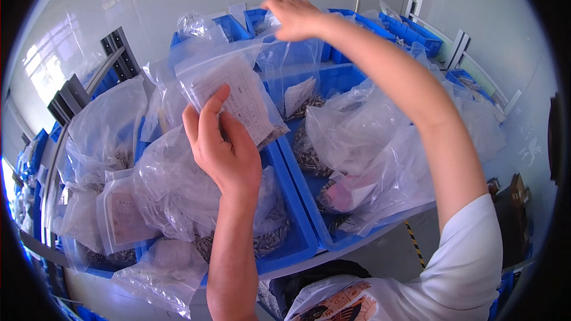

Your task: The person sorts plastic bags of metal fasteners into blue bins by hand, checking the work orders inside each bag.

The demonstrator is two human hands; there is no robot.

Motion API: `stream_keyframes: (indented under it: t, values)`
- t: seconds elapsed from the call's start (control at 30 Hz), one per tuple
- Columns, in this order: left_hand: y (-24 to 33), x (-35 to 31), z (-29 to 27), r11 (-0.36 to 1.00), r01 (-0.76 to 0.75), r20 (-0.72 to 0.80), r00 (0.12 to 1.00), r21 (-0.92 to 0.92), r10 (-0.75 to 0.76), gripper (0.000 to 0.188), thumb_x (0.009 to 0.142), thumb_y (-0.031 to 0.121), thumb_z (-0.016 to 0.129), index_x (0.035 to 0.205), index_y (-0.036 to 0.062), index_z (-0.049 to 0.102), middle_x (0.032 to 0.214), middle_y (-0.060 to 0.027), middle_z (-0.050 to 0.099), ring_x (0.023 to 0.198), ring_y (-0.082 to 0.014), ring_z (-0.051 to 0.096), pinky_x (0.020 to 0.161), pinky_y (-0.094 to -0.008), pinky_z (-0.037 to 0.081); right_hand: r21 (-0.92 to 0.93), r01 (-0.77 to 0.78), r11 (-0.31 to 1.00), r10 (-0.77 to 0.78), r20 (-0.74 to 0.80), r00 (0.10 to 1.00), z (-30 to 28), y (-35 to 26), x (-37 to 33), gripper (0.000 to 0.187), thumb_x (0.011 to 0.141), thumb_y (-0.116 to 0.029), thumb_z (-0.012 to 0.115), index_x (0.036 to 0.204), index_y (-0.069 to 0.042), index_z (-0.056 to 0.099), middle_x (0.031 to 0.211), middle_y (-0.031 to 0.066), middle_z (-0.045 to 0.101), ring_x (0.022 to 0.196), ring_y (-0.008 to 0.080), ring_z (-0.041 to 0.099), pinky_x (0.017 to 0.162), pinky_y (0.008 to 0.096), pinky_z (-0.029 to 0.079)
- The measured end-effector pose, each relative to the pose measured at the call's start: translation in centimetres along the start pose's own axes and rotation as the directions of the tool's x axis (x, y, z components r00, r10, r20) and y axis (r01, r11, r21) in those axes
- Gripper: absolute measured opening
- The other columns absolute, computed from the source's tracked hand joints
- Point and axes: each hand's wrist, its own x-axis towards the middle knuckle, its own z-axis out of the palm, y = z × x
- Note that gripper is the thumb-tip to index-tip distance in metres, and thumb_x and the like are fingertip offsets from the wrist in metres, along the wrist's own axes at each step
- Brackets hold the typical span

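Note:
My left hand [223,148] is closed on a small clear zip bag [247,98], its fingers over the front. Inside the bag lies a white printed slip, with small grey metal parts gathered at its lower corner. Further back and higher, my right hand [294,19] reaches across with its fingers curled. Thin clear plastic [291,56] hangs from under its fingers, like part of a bag. Below both hands stand blue bins [306,193] holding loose metal pins or screws [309,154] and crumpled clear bags [351,131].
More blue bins [416,32] line the back, by a grey wall. On the left, clear bags [122,208] bulge over the front bin beside a dark metal rack post [119,53]. Another metal frame [458,50] stands at the right. Brown boxes [514,202] sit at the far right.

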Motion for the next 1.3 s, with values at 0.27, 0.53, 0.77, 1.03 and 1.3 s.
stream_keyframes:
  t: [0.27,0.53,0.77,1.03,1.3]
  values:
    - [0.3,-0.2,-0.1,0.995,-0.07,0.138,0.987,-0.068,0.079,0.022,0.075,-0.007,0.042,0.093,0.0007,0.054,0.083,-0.0122,0.048,0.072,-0.026,0.049,0.061,-0.0314,0.04,0.729,0.155,0.667,-0.552,0.344,0.759,-7.2,-7.0,-4.9,0.058,0.057,-0.004,0.065,0.112,-0.002,0.047,0.104,0.0126,0.054,0.099,0.0189,0.05,0.081,0.0258,0.04]
    - [2.0,-0.3,0.3,0.956,-0.28,0.18,0.948,0.085,0.262,0.048,0.072,0.003,0.051,0.118,0.0019,0.039,0.11,-0.0226,0.037,0.093,-0.0359,0.046,0.077,-0.0373,0.039,0.55,0.185,0.814,-0.452,0.401,0.797,-6.8,-4.3,-4.0,0.025,0.056,0.006,0.053,0.08,0.003,0.056,0.072,0.0075,0.059,0.071,0.0154,0.055,0.061,0.0297,0.043]
    - [1.5,-0.7,0.5,0.993,-0.096,0.112,0.99,0.068,0.088,0.05,0.066,0.003,0.053,0.113,-0.0052,0.037,0.116,-0.0251,0.03,0.097,-0.0391,0.042,0.08,-0.0408,0.037,0.053,0.108,0.993,-0.12,0.463,0.878,3.8,-0.1,-3.0,0.029,0.062,-0.003,0.054,0.09,-0.007,0.059,0.088,0.0132,0.06,0.086,0.0286,0.057,0.068,0.0382,0.045]
    - [1.2,-0.7,0.0,0.961,-0.206,0.134,0.974,0.185,0.183,0.048,0.064,0.002,0.054,0.109,-0.0052,0.04,0.115,-0.0238,0.031,0.094,-0.0358,0.046,0.077,-0.0394,0.04,-0.061,0.1,0.993,-0.07,0.379,0.923,10.8,-0.9,-5.0,0.03,0.064,-0.007,0.058,0.093,-0.009,0.054,0.099,0.0127,0.049,0.098,0.03,0.048,0.075,0.0405,0.044]
    - [0.4,-0.8,0.6,0.964,-0.189,0.163,0.974,0.186,0.159,0.046,0.065,0.005,0.054,0.109,-0.003,0.042,0.114,-0.0238,0.032,0.092,-0.0363,0.047,0.076,-0.0384,0.04,-0.069,0.002,0.998,0.029,0.455,0.89,1.0,-7.1,-10.1,0.088,0.055,-0.046,0.07,0.117,0.004,0.032,0.116,0.0209,0.038,0.108,0.0344,0.04,0.085,0.0458,0.038]
